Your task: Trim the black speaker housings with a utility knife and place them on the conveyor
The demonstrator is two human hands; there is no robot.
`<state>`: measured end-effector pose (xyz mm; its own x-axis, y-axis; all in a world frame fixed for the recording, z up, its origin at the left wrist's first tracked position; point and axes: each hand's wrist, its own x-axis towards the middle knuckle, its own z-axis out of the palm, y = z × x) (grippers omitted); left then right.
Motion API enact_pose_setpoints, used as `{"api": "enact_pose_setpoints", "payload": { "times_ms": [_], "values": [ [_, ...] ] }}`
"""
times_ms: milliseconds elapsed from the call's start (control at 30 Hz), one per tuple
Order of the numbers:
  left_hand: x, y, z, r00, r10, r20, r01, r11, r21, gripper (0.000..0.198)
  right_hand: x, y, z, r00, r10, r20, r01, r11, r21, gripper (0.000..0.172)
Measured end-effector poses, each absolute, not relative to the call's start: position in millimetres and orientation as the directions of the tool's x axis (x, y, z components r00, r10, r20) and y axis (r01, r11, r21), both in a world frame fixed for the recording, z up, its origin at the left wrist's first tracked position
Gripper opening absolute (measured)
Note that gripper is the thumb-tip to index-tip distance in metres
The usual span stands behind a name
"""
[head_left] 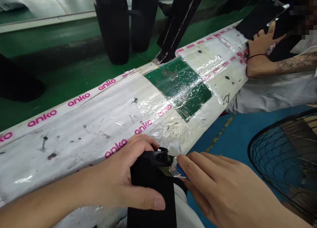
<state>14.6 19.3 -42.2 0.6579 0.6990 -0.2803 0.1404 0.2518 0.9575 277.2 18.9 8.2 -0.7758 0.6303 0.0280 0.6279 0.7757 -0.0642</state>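
My left hand (121, 175) grips a flat black plastic part (151, 188) at the near edge of the worktable, thumb across its face and fingers curled over its top end, where a round black fitting (160, 155) sits. My right hand (218, 185) is closed on a small blue-handled tool (180, 171). Its metal tip touches the black part just below the fitting.
The long worktable (81, 132) is wrapped in white film with pink "anko" tape and has a green patch (180, 86). A co-worker's tattooed arm (277, 64) rests at the far right, holding another black part (262, 15). A wire fan guard (284, 155) stands at right; black bins (114, 23) stand behind the table.
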Motion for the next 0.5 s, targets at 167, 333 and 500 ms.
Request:
{"api": "enact_pose_setpoints", "payload": {
  "times_ms": [167, 333, 500],
  "values": [
    [15.1, 20.0, -38.8, 0.649, 0.687, -0.327, 0.137, 0.317, 0.938, 0.051, 277.7, 17.0, 7.2, -0.762, 0.647, 0.025, 0.643, 0.760, -0.087, 0.021],
    [17.2, 21.3, -32.5, 0.633, 0.677, -0.376, 0.131, 0.385, 0.914, 0.050, 278.7, 16.3, 5.5, -0.762, 0.647, 0.033, 0.642, 0.761, -0.095, 0.021],
    [18.4, 20.4, -29.3, 0.599, 0.683, -0.417, 0.120, 0.439, 0.890, 0.052, 279.1, 17.8, 5.5, -0.758, 0.651, 0.042, 0.644, 0.757, -0.110, 0.020]
  ]
}}
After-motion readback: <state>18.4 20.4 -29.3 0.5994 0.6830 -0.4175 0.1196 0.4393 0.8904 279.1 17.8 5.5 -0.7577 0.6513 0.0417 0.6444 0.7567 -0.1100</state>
